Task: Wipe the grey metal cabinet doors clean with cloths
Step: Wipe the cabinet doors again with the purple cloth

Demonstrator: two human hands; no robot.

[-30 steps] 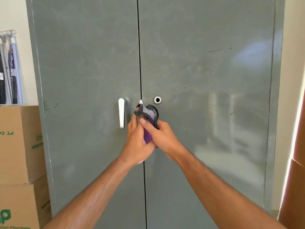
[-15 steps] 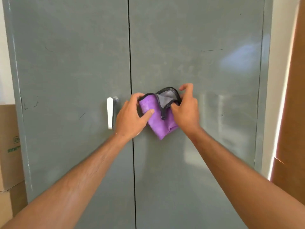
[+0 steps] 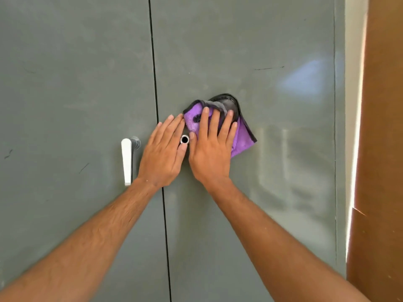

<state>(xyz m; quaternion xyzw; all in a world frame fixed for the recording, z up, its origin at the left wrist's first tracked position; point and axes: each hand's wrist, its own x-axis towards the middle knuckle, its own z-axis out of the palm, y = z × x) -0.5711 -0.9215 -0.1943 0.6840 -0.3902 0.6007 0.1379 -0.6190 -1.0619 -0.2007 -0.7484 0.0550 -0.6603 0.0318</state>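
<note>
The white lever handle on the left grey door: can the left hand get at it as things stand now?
Probably yes. The left hand lies flat and holds nothing, just right of the white lever handle, with only bare grey metal door between them. The right hand presses the purple cloth.

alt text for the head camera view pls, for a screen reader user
A person's right hand presses a folded purple and grey cloth flat against the right grey metal cabinet door. The left hand lies flat beside it, near a round silver keyhole and white lever handle.
</note>
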